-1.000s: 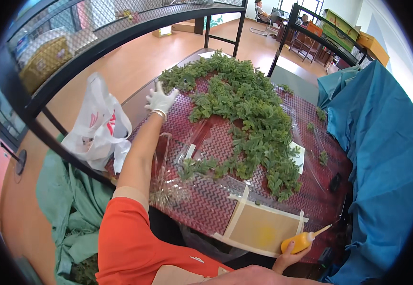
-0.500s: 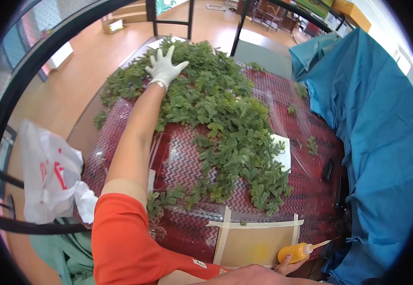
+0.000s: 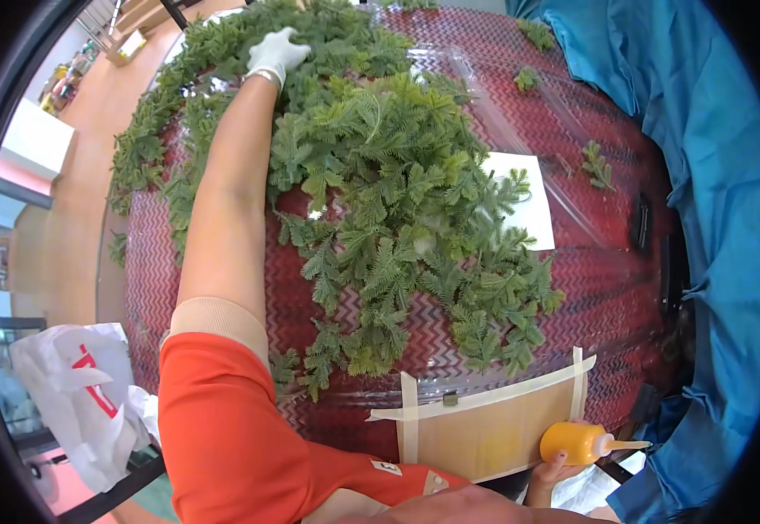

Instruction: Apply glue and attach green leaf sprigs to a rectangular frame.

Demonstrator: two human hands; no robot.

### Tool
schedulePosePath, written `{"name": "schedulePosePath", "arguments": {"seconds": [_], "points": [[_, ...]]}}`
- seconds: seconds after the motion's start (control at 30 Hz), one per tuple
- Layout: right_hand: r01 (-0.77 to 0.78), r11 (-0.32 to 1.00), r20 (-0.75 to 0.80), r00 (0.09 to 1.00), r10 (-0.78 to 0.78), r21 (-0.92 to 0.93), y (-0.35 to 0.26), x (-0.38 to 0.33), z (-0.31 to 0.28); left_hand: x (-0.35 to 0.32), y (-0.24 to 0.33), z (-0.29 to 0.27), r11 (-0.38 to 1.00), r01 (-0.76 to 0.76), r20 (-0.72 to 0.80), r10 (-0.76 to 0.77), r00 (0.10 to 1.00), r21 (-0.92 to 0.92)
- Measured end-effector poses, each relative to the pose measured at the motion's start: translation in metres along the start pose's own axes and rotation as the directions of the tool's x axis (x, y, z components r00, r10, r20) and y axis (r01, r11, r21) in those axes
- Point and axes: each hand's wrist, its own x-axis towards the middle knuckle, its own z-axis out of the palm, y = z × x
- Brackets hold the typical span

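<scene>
My left hand (image 3: pixel 277 54), in a white glove, reaches far across the table into a heap of green artificial fir sprigs (image 3: pixel 397 175). Its fingers are curled down and closed among the sprigs at the far side, with the tips partly hidden. Low at the right, my bare right hand (image 3: pixel 555 470) is wrapped round a yellow squeeze bottle (image 3: pixel 572 444). The bottle lies tilted, its long pale nozzle pointing right. Beneath it a brown board (image 3: pixel 485 437) is fixed with strips of cream tape.
A red zigzag-patterned cloth (image 3: pixel 590 288) under clear plastic covers the table. Loose sprigs (image 3: pixel 598 166) and a white sheet (image 3: pixel 530 205) lie on the right. Blue fabric (image 3: pixel 725 201) drapes along the right edge. A white plastic bag (image 3: pixel 79 393) hangs at the left.
My left hand's spread fingers have drawn together among the sprigs. The view has tilted down and nearer the table. My right hand still holds the bottle.
</scene>
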Motion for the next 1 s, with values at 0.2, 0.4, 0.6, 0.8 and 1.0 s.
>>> {"name": "schedulePosePath", "arguments": {"seconds": [0.2, 0.4, 0.6, 0.8, 1.0], "points": [[-0.019, 1.000, -0.082, 0.996, 0.018, -0.007, -0.003, 0.001, 0.010, -0.091, -0.003, -0.001, 0.948, -0.313, -0.071, 0.317, 0.946, 0.062], [0.027, 0.974, -0.049, 0.998, -0.039, -0.224, -0.009, 0.012, 0.014, -0.211, 0.007, -0.033, 0.898, -0.422, 0.049, 0.430, 0.901, -0.125], [0.036, 0.970, -0.005, 0.999, -0.038, -0.241, -0.015, 0.021, 0.020, -0.318, -0.008, -0.052, 0.847, -0.529, 0.132, 0.518, 0.845, 0.059], [0.065, 0.988, 0.045, 0.997, -0.059, -0.139, -0.021, 0.030, 0.029, -0.373, -0.007, -0.088, 0.902, -0.430, 0.116, 0.425, 0.898, 0.030], [0.066, 0.991, 0.040, 0.997, -0.062, -0.119, -0.028, 0.031, 0.032, -0.423, 0.075, -0.124, 0.724, -0.300, -0.113, 0.461, 0.880, 0.622]]}}
